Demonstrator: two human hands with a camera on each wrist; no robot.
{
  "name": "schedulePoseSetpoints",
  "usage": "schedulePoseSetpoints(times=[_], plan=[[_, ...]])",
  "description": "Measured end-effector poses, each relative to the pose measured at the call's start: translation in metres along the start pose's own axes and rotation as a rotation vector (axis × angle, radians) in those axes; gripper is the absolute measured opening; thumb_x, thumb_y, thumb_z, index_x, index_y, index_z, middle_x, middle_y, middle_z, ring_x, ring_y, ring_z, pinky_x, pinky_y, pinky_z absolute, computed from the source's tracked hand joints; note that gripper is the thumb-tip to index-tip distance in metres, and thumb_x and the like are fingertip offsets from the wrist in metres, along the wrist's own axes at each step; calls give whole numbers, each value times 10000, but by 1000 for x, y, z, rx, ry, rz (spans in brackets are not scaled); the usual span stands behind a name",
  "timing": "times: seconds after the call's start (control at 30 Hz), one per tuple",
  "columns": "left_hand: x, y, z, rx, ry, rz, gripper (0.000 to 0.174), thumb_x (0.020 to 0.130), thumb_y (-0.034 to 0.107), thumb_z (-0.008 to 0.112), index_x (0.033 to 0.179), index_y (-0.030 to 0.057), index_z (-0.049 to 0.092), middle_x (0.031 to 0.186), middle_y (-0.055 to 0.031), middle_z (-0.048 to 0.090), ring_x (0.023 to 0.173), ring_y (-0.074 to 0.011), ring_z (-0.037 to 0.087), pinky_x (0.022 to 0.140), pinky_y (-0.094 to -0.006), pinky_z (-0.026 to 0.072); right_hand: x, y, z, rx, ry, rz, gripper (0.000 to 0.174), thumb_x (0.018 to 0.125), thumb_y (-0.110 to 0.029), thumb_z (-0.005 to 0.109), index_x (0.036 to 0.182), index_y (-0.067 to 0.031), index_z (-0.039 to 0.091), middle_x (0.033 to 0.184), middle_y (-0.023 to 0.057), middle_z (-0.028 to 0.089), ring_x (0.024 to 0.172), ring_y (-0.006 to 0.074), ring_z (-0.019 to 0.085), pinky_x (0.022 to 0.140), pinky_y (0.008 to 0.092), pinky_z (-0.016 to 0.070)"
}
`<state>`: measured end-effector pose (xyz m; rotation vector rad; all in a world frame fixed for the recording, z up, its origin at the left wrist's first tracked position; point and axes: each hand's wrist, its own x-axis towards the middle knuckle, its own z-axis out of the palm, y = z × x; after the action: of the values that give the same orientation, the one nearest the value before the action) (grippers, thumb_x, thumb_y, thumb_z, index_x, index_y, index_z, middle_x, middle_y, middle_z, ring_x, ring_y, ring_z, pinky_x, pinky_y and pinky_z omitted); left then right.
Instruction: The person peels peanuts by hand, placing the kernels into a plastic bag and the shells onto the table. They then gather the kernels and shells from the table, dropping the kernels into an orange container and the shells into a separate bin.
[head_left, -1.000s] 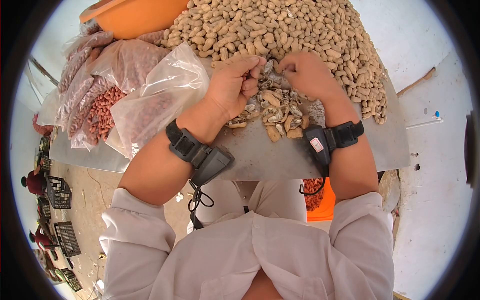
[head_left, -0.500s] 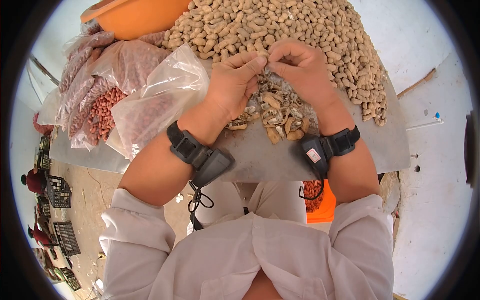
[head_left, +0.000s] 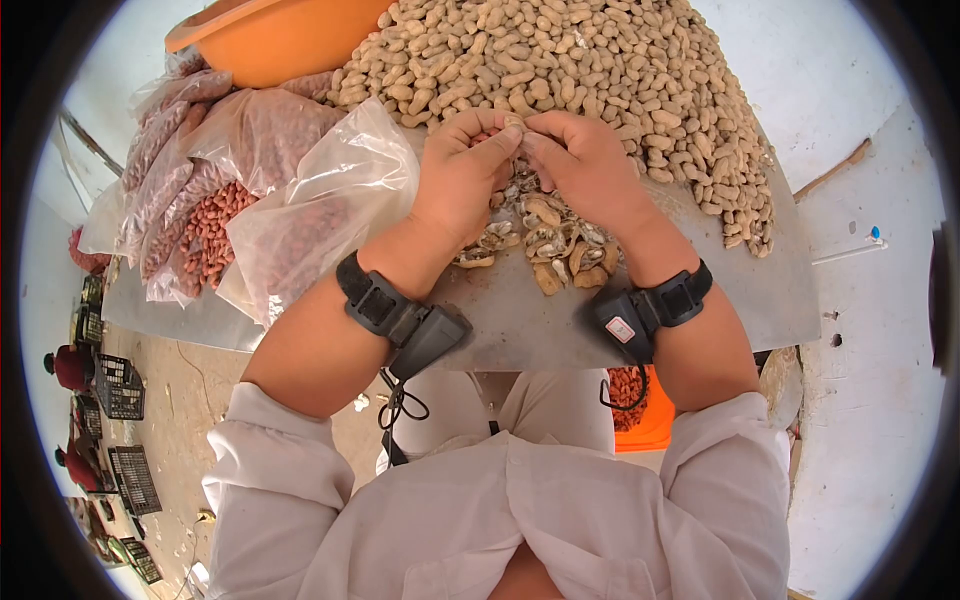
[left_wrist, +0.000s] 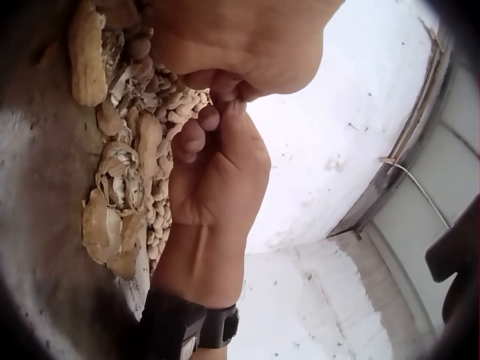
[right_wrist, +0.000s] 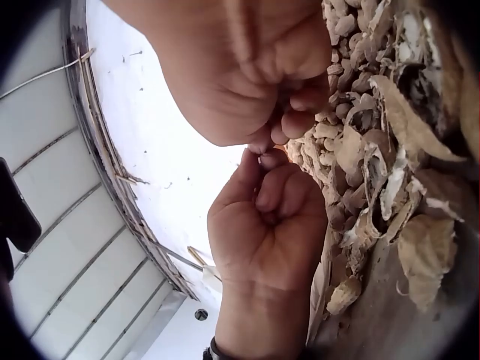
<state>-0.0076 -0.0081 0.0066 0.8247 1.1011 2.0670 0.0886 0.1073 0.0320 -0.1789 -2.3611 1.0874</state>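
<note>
Fingers of the left hand (head_left: 458,178) and right hand (head_left: 588,168) pinch together on a small peanut (head_left: 513,121) at the upper centre of the head view; we cannot tell how far it is split. We judge that a sudden crack under too hard a squeeze could shoot its contents into the broken peanut shells (head_left: 548,240) just below, where we might lose them. Crumbs clinging to the fingers could stray among the red kernels (head_left: 212,228) at left. Careless reaching into the peanut heap (head_left: 600,60) at the top could slide pods down the worktop (head_left: 525,325).
</note>
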Motion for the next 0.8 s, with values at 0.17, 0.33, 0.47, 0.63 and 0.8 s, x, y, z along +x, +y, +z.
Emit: schedulePoseSetpoints(times=[0.17,0.33,0.47,0.63,0.8], plan=[[-1,-3,1,-56,60,-12,37,874,59,528,888,47,560,731,19,525,543,-37,393,486,-173,303,-2,1,7,-195,95,-110,212,816,-181,537,821,23,592,687,182,585,645,347,572,603,388,449],[-4,1,7,-147,75,-67,30,884,53,513,866,55,537,714,8,510,526,-47,369,479,-185,293,-3,-1,9,135,64,119,224,833,-184,543,746,18,581,589,86,556,531,176,549,506,318,421],[-3,-1,5,-147,61,-61,37,889,56,507,895,47,542,721,-1,514,522,-49,365,477,-183,291,-5,2,11,440,58,201,264,868,-196,529,711,8,588,583,27,537,490,94,482,451,241,375],[-3,-3,8,-129,44,-26,110,901,65,485,976,29,556,746,-8,531,521,-47,362,477,-178,292,-2,10,20,818,148,273,265,898,-209,511,767,4,596,589,19,538,469,98,465,437,217,355],[0,-5,5,-212,-43,-44,136,912,74,459,984,21,560,746,-14,537,518,-43,370,469,-176,298,-1,14,18,956,120,229,207,890,-201,537,834,-9,592,618,22,554,510,91,492,459,211,367]])
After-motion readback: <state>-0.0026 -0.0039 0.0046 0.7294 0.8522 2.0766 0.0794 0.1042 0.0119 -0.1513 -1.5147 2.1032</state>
